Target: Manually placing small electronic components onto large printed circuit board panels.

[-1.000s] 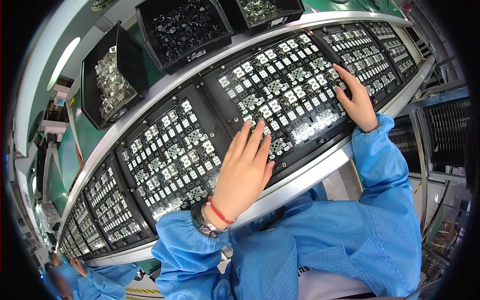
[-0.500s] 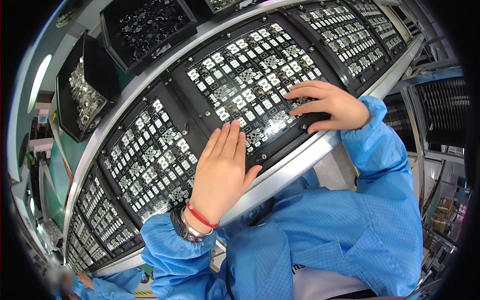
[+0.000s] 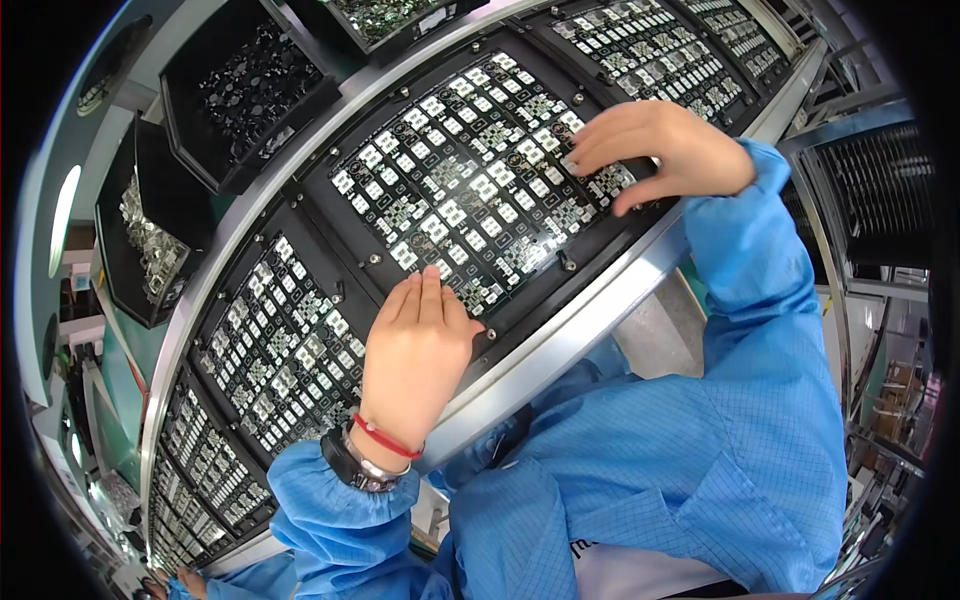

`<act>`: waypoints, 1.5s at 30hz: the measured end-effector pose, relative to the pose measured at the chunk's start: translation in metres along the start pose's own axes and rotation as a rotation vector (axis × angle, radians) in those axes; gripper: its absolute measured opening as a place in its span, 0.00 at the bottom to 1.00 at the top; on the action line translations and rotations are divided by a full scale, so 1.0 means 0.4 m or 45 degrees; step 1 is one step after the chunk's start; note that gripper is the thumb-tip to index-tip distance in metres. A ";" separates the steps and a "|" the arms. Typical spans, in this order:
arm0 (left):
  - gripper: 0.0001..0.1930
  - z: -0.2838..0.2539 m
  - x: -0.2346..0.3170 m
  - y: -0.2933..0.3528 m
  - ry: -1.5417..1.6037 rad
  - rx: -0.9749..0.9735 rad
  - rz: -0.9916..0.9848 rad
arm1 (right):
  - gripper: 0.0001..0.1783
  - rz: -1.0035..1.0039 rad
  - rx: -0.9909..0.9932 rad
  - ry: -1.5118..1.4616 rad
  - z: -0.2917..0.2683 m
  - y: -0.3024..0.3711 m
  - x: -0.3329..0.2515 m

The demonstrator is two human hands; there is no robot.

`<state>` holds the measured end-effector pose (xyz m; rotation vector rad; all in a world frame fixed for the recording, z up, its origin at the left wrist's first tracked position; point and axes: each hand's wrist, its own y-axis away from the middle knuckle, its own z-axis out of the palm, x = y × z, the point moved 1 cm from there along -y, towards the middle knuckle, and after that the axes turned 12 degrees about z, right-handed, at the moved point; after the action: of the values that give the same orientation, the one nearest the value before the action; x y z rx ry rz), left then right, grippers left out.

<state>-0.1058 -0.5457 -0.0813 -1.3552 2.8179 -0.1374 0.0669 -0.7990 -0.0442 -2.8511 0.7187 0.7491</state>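
In front of me a circuit board panel [image 3: 470,180] with rows of white components lies in a black carrier tray [image 3: 540,290]. My left hand [image 3: 418,345] rests at the panel's near left corner, its fingers stretched out side by side with nothing visible in them. A red cord bracelet [image 3: 388,437] and a watch [image 3: 352,465] are on that wrist. Over the panel's right edge my right hand [image 3: 655,150] is held with its fingers bent and the thumb apart. Nothing shows between them.
More panels in trays follow along the line, one to the left [image 3: 280,345] and one to the right [image 3: 650,55]. Beyond the metal rail [image 3: 290,165] stand a black bin of dark parts [image 3: 250,90] and a bin of silvery parts [image 3: 150,235]. Another person's hand [image 3: 190,580] shows at bottom left.
The trays and bins have shifted left in the picture. My left hand has moved left with the panel. My right hand has risen a little, and its fingers are more bent.
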 end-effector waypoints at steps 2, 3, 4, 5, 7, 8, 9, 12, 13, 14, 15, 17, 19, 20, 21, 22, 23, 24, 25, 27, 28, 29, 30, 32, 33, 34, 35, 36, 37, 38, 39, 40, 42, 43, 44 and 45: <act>0.21 0.002 -0.004 -0.009 0.031 -0.062 -0.025 | 0.28 0.075 -0.096 0.095 -0.009 0.037 0.015; 0.21 -0.001 -0.005 -0.011 0.029 -0.063 -0.038 | 0.29 0.149 -0.187 0.084 -0.003 0.049 0.025; 0.18 -0.008 -0.007 -0.013 0.075 -0.063 -0.038 | 0.28 0.146 -0.192 0.105 0.006 0.057 0.030; 0.15 -0.016 -0.012 -0.017 0.119 -0.062 -0.032 | 0.27 0.141 -0.174 0.111 0.013 0.066 0.038; 0.13 -0.043 -0.027 -0.019 0.203 -0.032 0.011 | 0.27 0.121 -0.157 0.119 0.012 0.075 0.049; 0.12 -0.062 -0.037 -0.021 0.289 -0.006 0.069 | 0.25 0.147 -0.167 0.083 0.009 0.077 0.053; 0.12 -0.077 -0.072 -0.029 0.493 -0.057 0.063 | 0.23 0.169 -0.180 0.049 0.006 0.073 0.057; 0.14 -0.051 -0.185 -0.026 0.373 0.388 -0.129 | 0.17 0.188 -0.087 0.048 0.015 0.069 0.078; 0.15 -0.034 -0.232 -0.027 0.291 0.427 -0.215 | 0.16 0.178 -0.015 0.003 0.018 0.065 0.089; 0.15 -0.019 -0.271 -0.025 0.205 0.461 -0.313 | 0.16 0.164 -0.018 0.002 0.021 0.053 0.097; 0.15 -0.001 -0.296 -0.032 0.203 0.463 -0.315 | 0.16 0.175 -0.025 -0.030 0.021 0.049 0.102; 0.17 0.030 -0.328 -0.036 -0.058 0.464 -0.511 | 0.16 0.162 -0.089 0.054 0.006 0.036 0.083; 0.18 0.048 -0.330 -0.040 -0.110 0.452 -0.529 | 0.17 0.232 -0.148 0.079 -0.010 0.023 0.038; 0.19 0.055 -0.331 -0.042 -0.162 0.440 -0.545 | 0.17 0.305 -0.206 0.103 -0.016 0.013 0.022; 0.19 0.062 -0.330 -0.044 -0.146 0.456 -0.572 | 0.18 0.254 -0.180 0.158 -0.021 0.000 0.017; 0.19 0.070 -0.333 -0.044 -0.143 0.453 -0.566 | 0.17 0.111 -0.071 0.150 -0.028 -0.027 0.005; 0.17 0.078 -0.338 -0.039 -0.044 0.490 -0.597 | 0.16 0.106 -0.017 0.124 -0.032 -0.060 -0.004; 0.16 0.075 -0.339 -0.039 0.042 0.530 -0.620 | 0.15 0.099 0.053 0.100 -0.036 -0.087 -0.015; 0.16 0.071 -0.339 -0.039 0.031 0.530 -0.615 | 0.13 0.062 0.101 0.093 -0.035 -0.117 -0.021; 0.14 0.088 -0.354 -0.036 0.183 0.585 -0.707 | 0.11 0.053 0.140 0.058 -0.007 -0.200 -0.024; 0.14 0.091 -0.360 -0.035 0.180 0.583 -0.707 | 0.11 0.017 0.204 0.002 0.012 -0.241 -0.020; 0.14 0.097 -0.365 -0.034 0.230 0.605 -0.712 | 0.11 -0.016 0.264 -0.051 0.036 -0.280 -0.014; 0.14 0.101 -0.368 -0.034 0.277 0.627 -0.715 | 0.13 0.006 0.335 -0.050 0.063 -0.316 -0.008; 0.13 0.106 -0.370 -0.038 0.312 0.626 -0.690 | 0.13 -0.015 0.569 0.111 0.121 -0.384 0.019; 0.13 0.109 -0.368 -0.043 0.352 0.624 -0.664 | 0.13 0.006 0.616 0.253 0.143 -0.407 0.025; 0.13 0.111 -0.367 -0.045 0.348 0.626 -0.661 | 0.13 0.029 0.663 0.396 0.163 -0.425 0.033; 0.13 0.110 -0.366 -0.044 0.368 0.622 -0.667 | 0.12 0.054 0.695 0.513 0.178 -0.442 0.027; 0.13 0.108 -0.364 -0.042 0.389 0.619 -0.672 | 0.14 0.060 0.722 0.569 0.190 -0.442 0.025; 0.13 0.106 -0.358 -0.042 0.378 0.600 -0.695 | 0.13 0.022 0.725 0.618 0.197 -0.441 0.026; 0.13 0.104 -0.352 -0.042 0.378 0.602 -0.694 | 0.13 -0.015 0.722 0.666 0.195 -0.436 0.021; 0.13 0.102 -0.347 -0.043 0.337 0.590 -0.702 | 0.13 -0.014 0.721 0.669 0.187 -0.434 0.019; 0.13 0.099 -0.343 -0.043 0.296 0.578 -0.709 | 0.12 -0.053 0.653 0.723 0.177 -0.433 0.018; 0.13 0.096 -0.341 -0.037 0.296 0.569 -0.726 | 0.11 -0.097 0.587 0.775 0.147 -0.433 0.029; 0.13 0.095 -0.342 -0.037 0.290 0.578 -0.726 | 0.10 -0.282 0.565 0.695 0.122 -0.429 0.050; 0.13 0.095 -0.343 -0.037 0.285 0.588 -0.727 | 0.10 -0.467 0.539 0.613 0.102 -0.424 0.061; 0.13 0.094 -0.343 -0.035 0.286 0.591 -0.726 | 0.09 -0.466 0.520 0.548 0.093 -0.422 0.069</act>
<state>-0.0071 -0.4502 -0.1214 -2.0380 2.2246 -0.9264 0.1513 -0.6536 -0.0929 -2.6529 0.3151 -0.0635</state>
